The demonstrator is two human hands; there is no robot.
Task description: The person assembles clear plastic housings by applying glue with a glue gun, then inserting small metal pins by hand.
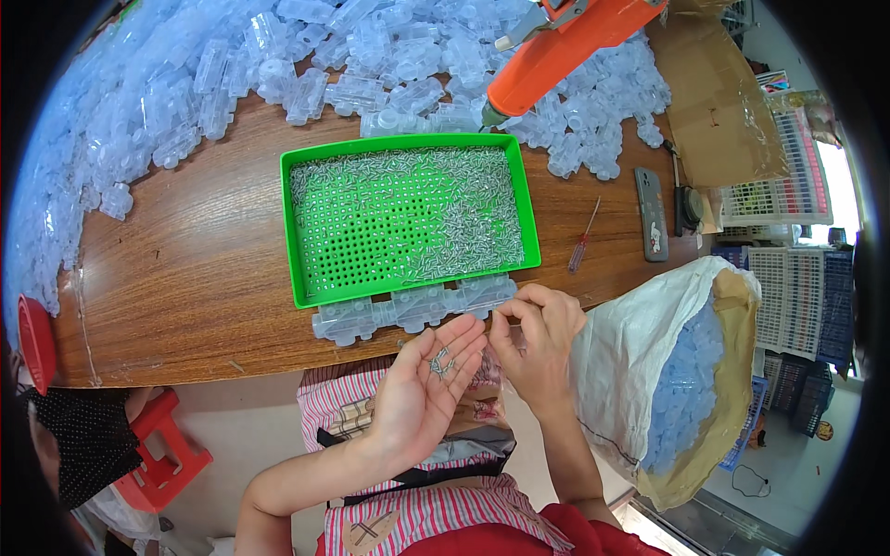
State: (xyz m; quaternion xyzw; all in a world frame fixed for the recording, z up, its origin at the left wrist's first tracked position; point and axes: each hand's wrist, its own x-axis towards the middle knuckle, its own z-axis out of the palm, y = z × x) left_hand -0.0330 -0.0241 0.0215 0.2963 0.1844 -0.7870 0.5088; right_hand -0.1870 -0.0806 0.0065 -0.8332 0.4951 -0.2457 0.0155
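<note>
My left hand is turned palm up just off the table's front edge, fingers together and slightly cupped. Several small silver screws lie in its palm. Beside it, my right hand has thumb and forefinger pinched at the right end of a row of clear plastic housings. Whatever sits in that pinch is too small to make out. The row lies along the near side of a green perforated tray. Screws are heaped in the tray, mostly at its right and far sides.
An orange electric screwdriver hangs tip-down over the tray's far edge. Clear housings pile up along the back and left. A small screwdriver and a phone lie at right. Beyond the table edge stands a white sack of housings.
</note>
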